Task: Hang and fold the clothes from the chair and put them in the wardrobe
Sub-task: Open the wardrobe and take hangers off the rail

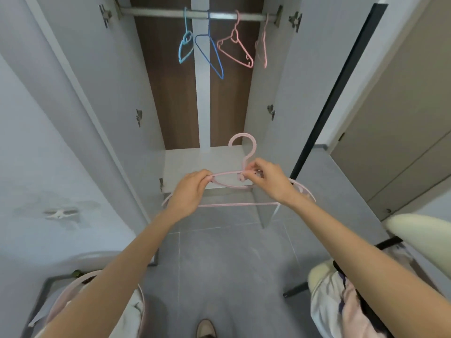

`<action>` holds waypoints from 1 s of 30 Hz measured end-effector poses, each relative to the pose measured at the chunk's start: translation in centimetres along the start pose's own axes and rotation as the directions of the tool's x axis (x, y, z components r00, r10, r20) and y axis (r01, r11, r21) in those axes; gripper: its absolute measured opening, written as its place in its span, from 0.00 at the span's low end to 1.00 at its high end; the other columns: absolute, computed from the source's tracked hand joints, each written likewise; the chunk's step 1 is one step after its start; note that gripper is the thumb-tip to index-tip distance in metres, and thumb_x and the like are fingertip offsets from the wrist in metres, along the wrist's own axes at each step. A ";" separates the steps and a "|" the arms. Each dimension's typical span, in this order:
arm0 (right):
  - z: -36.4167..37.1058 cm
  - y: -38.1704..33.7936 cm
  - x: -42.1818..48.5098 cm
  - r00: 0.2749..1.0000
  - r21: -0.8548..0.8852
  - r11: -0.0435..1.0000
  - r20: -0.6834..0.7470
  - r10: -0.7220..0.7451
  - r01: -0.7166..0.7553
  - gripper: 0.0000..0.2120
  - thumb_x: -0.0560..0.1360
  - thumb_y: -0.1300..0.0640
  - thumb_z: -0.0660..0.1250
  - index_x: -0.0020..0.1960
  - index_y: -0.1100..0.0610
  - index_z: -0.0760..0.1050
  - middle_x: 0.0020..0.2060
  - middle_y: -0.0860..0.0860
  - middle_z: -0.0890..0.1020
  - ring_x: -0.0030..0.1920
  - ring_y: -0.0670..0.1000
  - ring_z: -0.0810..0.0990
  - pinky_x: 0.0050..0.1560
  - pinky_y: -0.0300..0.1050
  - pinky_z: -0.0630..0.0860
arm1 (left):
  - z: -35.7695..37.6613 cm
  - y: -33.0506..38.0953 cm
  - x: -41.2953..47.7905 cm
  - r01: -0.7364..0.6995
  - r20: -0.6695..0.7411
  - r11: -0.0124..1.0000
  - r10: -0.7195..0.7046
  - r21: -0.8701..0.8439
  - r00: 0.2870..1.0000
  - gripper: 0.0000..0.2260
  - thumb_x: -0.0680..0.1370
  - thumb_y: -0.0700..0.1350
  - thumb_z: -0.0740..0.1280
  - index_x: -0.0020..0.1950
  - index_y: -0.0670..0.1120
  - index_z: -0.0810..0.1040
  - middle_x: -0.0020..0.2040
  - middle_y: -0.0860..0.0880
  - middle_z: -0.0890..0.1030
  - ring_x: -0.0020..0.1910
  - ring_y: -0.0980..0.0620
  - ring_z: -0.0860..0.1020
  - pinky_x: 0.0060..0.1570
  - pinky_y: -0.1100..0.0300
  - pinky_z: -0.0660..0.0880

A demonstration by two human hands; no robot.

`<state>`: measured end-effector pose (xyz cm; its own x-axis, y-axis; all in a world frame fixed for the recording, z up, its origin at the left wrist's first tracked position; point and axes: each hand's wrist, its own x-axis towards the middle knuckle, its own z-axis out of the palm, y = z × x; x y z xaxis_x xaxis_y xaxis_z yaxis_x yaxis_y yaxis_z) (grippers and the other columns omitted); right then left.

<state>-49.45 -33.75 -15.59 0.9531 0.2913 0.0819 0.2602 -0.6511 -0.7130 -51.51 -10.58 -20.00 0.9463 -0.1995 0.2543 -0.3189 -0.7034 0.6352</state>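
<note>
I hold a pale pink hanger (244,152) out in front of the open wardrobe (180,98), its hook pointing up. My left hand (189,191) pinches its upper arm left of the neck. My right hand (268,179) pinches it at the base of the hook. No garment hangs on it. Clothes (341,306) in white, pink and dark cloth lie heaped on the cream chair (419,230) at the lower right. Several bare hangers, blue (210,57) and pink (235,48), dangle from the rail (158,12) at the top of the wardrobe.
Both wardrobe doors (80,93) stand open to either side. A white shelf (185,164) forms the wardrobe floor just behind the hanger. A basket (131,311) with pale cloth sits at the lower left. Grey tiled floor (227,264) lies between; my shoe (206,328) shows at the bottom.
</note>
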 end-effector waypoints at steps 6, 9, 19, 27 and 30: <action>-2.7 5.4 -8.0 0.977 -0.163 0.987 -0.209 -0.031 -0.004 0.06 0.78 0.54 0.65 0.48 0.53 0.80 0.39 0.40 0.79 0.41 0.44 0.73 0.47 0.46 0.71 | 5.6 5.2 -0.9 -0.048 0.124 0.992 0.062 -0.116 0.990 0.10 0.82 0.42 0.59 0.50 0.42 0.79 0.43 0.45 0.81 0.42 0.44 0.77 0.44 0.53 0.70; -3.0 7.8 -11.6 0.960 -0.206 0.975 -0.280 0.024 -0.085 0.07 0.79 0.52 0.64 0.50 0.50 0.80 0.43 0.43 0.83 0.44 0.50 0.75 0.50 0.51 0.72 | 8.4 7.4 -1.2 -0.057 0.189 0.985 0.087 -0.160 0.978 0.09 0.81 0.42 0.61 0.50 0.42 0.80 0.42 0.43 0.80 0.41 0.45 0.75 0.42 0.60 0.67; -1.5 12.6 -25.6 0.768 -0.148 0.865 -0.547 0.333 -0.480 0.11 0.81 0.50 0.60 0.52 0.48 0.81 0.47 0.44 0.84 0.46 0.52 0.75 0.48 0.49 0.66 | 17.8 11.8 -4.0 -0.198 0.385 0.946 0.288 -0.257 0.877 0.09 0.79 0.39 0.64 0.55 0.44 0.82 0.50 0.48 0.82 0.50 0.51 0.77 0.49 0.66 0.68; 3.3 18.5 -39.6 0.495 0.034 0.703 -0.686 0.533 -0.710 0.13 0.81 0.48 0.56 0.48 0.45 0.80 0.39 0.43 0.82 0.44 0.52 0.77 0.52 0.54 0.71 | 28.8 15.8 -11.0 -0.340 0.528 0.870 0.488 -0.358 0.695 0.11 0.80 0.42 0.62 0.59 0.50 0.82 0.52 0.48 0.83 0.53 0.48 0.79 0.56 0.52 0.74; 5.7 21.7 -44.2 0.426 0.085 0.663 -0.703 0.569 -0.744 0.12 0.81 0.49 0.57 0.45 0.45 0.78 0.37 0.41 0.79 0.44 0.49 0.78 0.52 0.53 0.71 | 34.2 15.6 -14.1 -0.372 0.544 0.854 0.518 -0.363 0.660 0.11 0.81 0.44 0.62 0.59 0.50 0.81 0.53 0.49 0.83 0.53 0.48 0.80 0.53 0.52 0.75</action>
<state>-86.78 -56.74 -38.71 0.6628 -0.7392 0.1192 -0.5499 -0.5887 -0.5925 -68.02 -42.10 -38.59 0.4877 -0.8673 0.1002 -0.6432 -0.2793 0.7129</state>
